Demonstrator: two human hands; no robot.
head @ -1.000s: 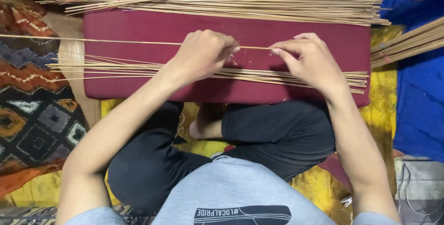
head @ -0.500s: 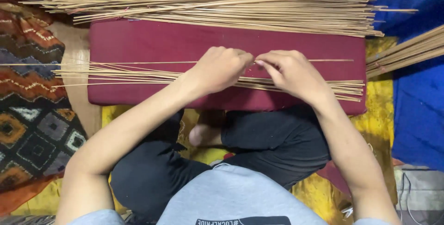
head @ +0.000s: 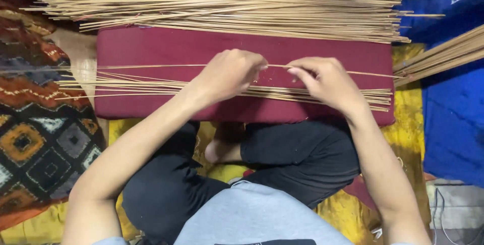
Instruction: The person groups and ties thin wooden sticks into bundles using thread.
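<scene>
Left hand and right hand, mid-frame over the maroon cushion, fingers pinched on one thin stick. Small stick bundle just below; large pile along the top.

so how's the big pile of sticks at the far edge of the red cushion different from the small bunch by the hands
The far pile is much thicker, with many more sticks, than the near bunch. The far pile lies along the cushion's far edge, untouched; the near bunch lies near its front edge, under the left hand and right hand. One single stick sits apart just above the near bunch, pinched by both hands. Both are thin, pale tan sticks lying crosswise.
</scene>
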